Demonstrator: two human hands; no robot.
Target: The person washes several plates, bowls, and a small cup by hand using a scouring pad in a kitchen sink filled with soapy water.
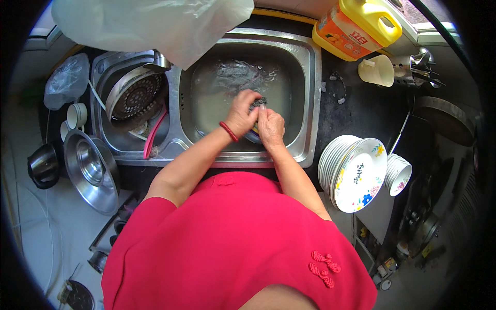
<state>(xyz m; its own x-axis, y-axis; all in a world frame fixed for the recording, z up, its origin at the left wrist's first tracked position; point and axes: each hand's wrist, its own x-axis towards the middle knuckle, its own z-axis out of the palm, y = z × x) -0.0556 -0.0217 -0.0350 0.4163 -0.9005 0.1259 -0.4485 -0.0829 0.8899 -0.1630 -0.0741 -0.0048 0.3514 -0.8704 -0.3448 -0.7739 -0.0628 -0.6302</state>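
Both of my hands are over the right basin of a stainless steel double sink (314,116), which holds cloudy water (209,104). My left hand (243,112), with a red bracelet at the wrist, has its fingers curled around a dark grey scrubber (257,103) that looks like steel wool. My right hand (270,124) is closed beside it, its thumb touching the scrubber. Beneath the hands a round item with a coloured rim (254,136) shows partly; the hands hide most of it, and I cannot tell which hand holds it. Water ripples behind the hands.
In the left basin lie a perforated steamer pan (135,93) and a pink strap-like item (155,133). Metal bowls (91,170) stand left. To the right are stacked plates (360,176), small bowls (398,176), a plastic cup (376,70) and a yellow detergent jug (354,31). A plastic bag (155,27) overhangs the sink's back.
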